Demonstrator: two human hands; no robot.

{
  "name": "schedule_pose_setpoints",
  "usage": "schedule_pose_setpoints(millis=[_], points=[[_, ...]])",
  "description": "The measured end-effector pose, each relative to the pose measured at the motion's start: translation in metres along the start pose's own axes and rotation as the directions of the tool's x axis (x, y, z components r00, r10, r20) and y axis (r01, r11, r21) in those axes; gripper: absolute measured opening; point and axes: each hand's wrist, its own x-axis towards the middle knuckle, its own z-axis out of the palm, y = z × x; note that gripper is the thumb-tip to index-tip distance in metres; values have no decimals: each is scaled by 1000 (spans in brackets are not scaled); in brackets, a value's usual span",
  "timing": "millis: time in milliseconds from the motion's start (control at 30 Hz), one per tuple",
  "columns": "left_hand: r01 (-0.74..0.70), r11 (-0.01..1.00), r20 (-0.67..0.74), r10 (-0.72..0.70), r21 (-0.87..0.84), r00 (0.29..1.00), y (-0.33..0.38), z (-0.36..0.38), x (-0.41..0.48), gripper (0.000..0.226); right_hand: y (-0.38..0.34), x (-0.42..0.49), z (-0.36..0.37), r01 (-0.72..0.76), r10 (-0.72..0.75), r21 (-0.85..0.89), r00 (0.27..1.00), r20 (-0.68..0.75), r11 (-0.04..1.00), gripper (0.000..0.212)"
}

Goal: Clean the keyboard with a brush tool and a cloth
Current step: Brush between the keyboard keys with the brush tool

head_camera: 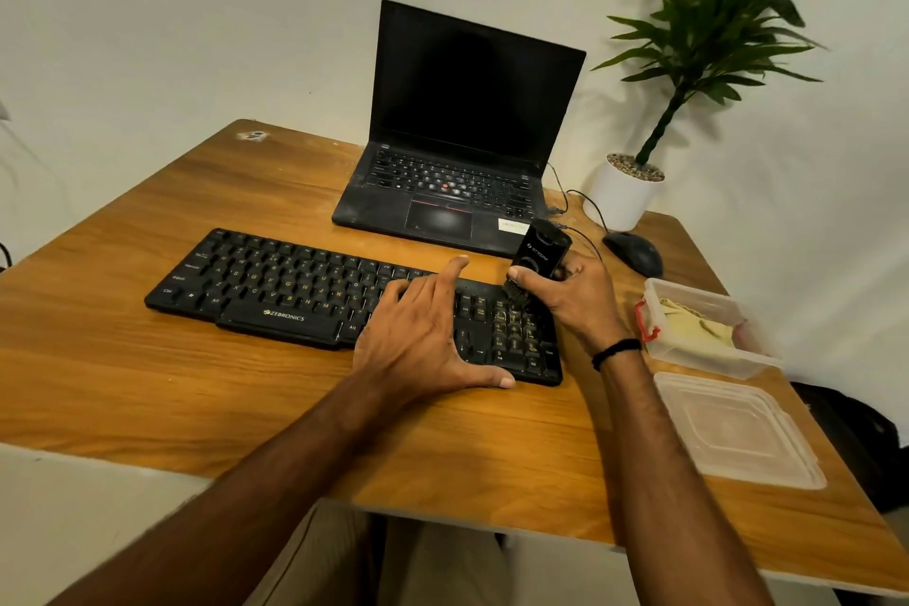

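A black keyboard [275, 285] lies across the middle of the wooden desk [147, 384]. My left hand [423, 335] rests flat on its right half, fingers spread and thumb at the front edge. My right hand [575, 295] grips a black brush tool [538, 256] upright, its bristles down on the number pad at the keyboard's right end. A yellowish cloth [693, 322] sits inside an open clear plastic box [708, 362] to the right of that hand.
An open black laptop [462, 133] stands behind the keyboard. A black mouse [634, 253] with its cable and a white potted plant [622, 192] are at the back right. The box's clear lid [738, 433] lies near the desk's right front edge.
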Motion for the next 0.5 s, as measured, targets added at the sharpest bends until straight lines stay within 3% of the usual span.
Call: schedule_pose_setpoints(millis=[167, 367, 500], points=[[2, 1000, 8, -2, 8, 1000, 1, 0, -1, 147, -2, -3, -4, 45, -58, -126, 994, -96, 991, 34], [9, 1000, 24, -9, -11, 1000, 1, -1, 0, 146, -3, -9, 5, 8, -6, -33, 998, 59, 999, 35], [10, 1000, 28, -10, -3, 1000, 2, -1, 0, 145, 2, -4, -16, -31, 23, -71, 994, -104, 997, 35]])
